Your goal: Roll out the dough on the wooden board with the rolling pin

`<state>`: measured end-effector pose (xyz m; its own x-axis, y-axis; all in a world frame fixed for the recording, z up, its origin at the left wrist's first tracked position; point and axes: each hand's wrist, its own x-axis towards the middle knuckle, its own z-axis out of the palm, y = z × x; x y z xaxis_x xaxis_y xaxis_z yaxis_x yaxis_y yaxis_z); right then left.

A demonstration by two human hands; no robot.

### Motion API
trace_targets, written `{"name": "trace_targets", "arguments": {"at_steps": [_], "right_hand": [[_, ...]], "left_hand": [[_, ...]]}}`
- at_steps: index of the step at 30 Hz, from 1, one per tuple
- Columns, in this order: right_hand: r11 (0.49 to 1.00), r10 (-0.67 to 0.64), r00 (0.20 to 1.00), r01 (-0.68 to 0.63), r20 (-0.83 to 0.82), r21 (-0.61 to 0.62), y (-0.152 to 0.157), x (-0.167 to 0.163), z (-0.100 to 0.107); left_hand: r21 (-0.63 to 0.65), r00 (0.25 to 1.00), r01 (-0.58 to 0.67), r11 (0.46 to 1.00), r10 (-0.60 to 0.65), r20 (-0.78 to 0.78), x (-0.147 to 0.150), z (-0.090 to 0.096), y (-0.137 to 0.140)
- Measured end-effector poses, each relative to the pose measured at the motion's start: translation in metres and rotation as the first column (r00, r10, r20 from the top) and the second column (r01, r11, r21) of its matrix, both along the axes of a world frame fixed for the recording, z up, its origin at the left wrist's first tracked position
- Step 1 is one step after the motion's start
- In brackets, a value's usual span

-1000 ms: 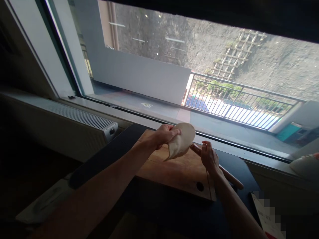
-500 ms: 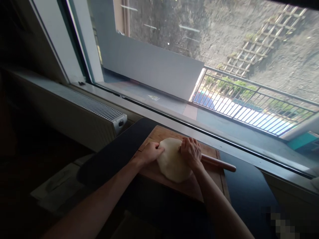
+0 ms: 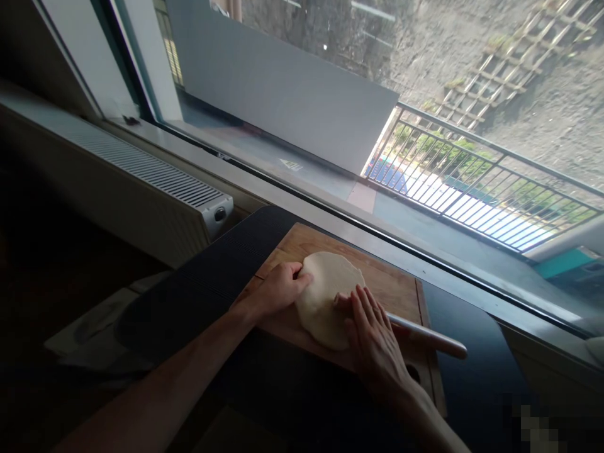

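A round, flattened sheet of pale dough (image 3: 325, 277) lies on a wooden board (image 3: 302, 239). My left hand (image 3: 283, 286) is closed at its left edge, with the thumb and fingers pinching the dough. My right hand (image 3: 375, 330) lies flat over a wooden rolling pin (image 3: 434, 340), fingers stretched out and palm down on it. One end of the pin shows past my fingertips over the dough; the other sticks out to the right beyond the board. The middle of the pin is hidden under my hand.
The board stands on a dark table (image 3: 476, 340) against a window sill (image 3: 302, 207). A white radiator (image 3: 189, 207) is at the left. Some pale, flat thing (image 3: 89, 327) is low on the left. Beyond the glass is a railing (image 3: 472, 182).
My right hand and the rolling pin have moved toward me, and its fingers have straightened from a curl. My left hand stays at the dough's edge. The view has shifted slightly.
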<state>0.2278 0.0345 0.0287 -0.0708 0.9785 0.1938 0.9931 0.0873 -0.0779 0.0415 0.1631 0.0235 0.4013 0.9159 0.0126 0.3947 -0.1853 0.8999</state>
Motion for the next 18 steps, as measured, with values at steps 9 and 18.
{"name": "trace_targets", "arguments": {"at_steps": [9,18], "right_hand": [[0.967,-0.234,0.967,0.220,-0.102,-0.131,0.100,0.019,0.019],[0.996,0.045,0.999,-0.044,0.005,-0.080,-0.005,0.006,0.005]], "left_hand": [[-0.016,1.000,-0.001,1.000,0.001,-0.019,-0.001,0.006,-0.003],[0.002,1.000,0.015,1.000,-0.015,-0.008,-0.001,0.002,-0.003]]}}
